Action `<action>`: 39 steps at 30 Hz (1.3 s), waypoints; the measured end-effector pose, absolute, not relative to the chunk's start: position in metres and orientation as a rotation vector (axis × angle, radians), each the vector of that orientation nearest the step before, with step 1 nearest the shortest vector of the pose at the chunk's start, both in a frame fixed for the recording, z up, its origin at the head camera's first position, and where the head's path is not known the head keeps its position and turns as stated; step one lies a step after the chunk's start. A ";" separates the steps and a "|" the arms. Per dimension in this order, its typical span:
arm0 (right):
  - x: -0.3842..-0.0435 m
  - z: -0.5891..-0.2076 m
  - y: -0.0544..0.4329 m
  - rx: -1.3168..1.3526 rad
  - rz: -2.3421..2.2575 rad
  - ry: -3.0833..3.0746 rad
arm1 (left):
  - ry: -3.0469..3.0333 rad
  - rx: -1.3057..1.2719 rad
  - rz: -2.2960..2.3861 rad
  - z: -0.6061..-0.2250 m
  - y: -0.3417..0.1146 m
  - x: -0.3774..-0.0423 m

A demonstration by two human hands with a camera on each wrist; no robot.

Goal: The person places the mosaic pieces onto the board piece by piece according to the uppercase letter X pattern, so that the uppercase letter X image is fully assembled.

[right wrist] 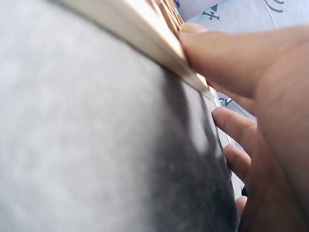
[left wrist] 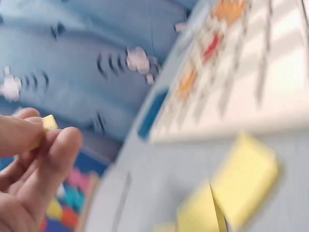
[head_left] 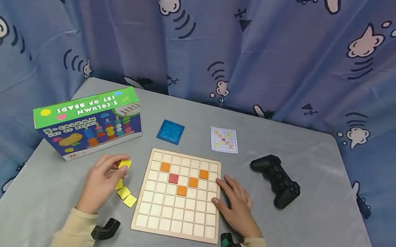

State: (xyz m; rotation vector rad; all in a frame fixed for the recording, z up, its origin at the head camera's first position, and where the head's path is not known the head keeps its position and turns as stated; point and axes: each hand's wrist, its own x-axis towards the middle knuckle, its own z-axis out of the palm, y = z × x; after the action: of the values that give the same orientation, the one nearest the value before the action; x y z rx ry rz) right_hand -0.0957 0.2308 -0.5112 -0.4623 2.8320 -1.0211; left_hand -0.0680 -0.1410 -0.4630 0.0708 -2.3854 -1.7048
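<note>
Between thumb and fingers my left hand [head_left: 99,183] pinches a yellow square tile [head_left: 124,164], held left of the wooden grid board [head_left: 174,234]. In the left wrist view only a small corner of that tile [left wrist: 49,123] shows past the fingertips. Several more yellow tiles [head_left: 130,201] lie on the table below the hand, by the board's left edge. Four-sided cells on the board hold several orange tiles [head_left: 182,190] and one red tile [head_left: 173,178]. My right hand [head_left: 238,209] rests with extended fingers against the board's right edge, its thumb touching the rim [right wrist: 179,63].
A green and blue box [head_left: 89,123] stands at the back left of the grey table [head_left: 303,246]. Behind the board lie a blue square packet [head_left: 171,131] and a printed pattern card [head_left: 224,140]. A black game controller [head_left: 276,180] lies at the right. A patterned curtain [head_left: 205,33] hangs behind.
</note>
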 end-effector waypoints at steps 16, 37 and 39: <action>-0.096 -0.514 0.228 -0.519 -1.074 2.824 | -2.748 -0.156 -1.507 -0.479 -0.062 -0.054; -0.096 -0.511 0.232 -0.472 -1.021 2.839 | -2.845 -0.237 -1.268 -0.491 -0.046 -0.054; -0.096 -0.511 0.233 -0.474 -1.024 2.840 | -2.851 -0.238 -1.254 -0.492 -0.045 -0.054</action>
State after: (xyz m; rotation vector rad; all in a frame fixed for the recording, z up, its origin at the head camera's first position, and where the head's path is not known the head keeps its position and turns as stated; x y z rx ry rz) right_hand -0.0958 0.2326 -0.5113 -0.4736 2.8400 -1.0244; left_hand -0.0537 -0.0451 -0.4919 -0.2381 -2.8505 -1.2539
